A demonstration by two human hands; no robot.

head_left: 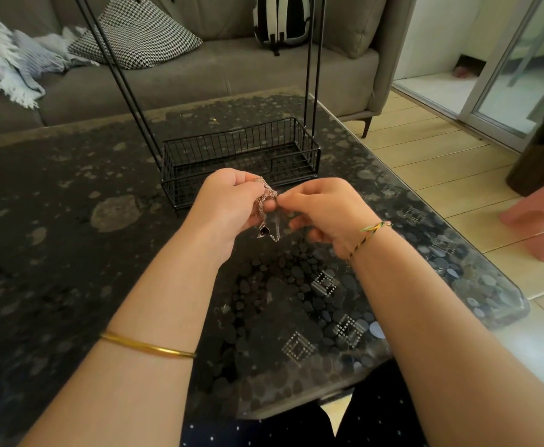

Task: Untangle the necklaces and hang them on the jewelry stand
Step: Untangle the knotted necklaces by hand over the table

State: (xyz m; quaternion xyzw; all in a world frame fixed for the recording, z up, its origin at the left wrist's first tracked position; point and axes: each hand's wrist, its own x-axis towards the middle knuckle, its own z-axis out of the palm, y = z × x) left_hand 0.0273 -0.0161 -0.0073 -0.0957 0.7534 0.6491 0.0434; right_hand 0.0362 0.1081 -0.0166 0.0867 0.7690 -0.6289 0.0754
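A tangled bunch of thin necklaces (pixel 266 201), rose-gold and silver chains with a dark pendant hanging below, is held up above the table between both hands. My left hand (pixel 228 201) is closed around the bunch. My right hand (pixel 322 211) pinches a chain at the bunch's right side with thumb and fingertip. Just behind the hands stands the black wire jewelry stand (pixel 241 156), a basket base with tall thin posts rising out of the top of the frame. Its hanging bar is out of view.
The dark pebble-patterned glass table (pixel 70 237) spreads under the hands. A grey sofa (pixel 199 69) with a patterned cushion, a blanket and a backpack lies behind it. A pink stool (pixel 541 217) stands on the tiled floor at the right.
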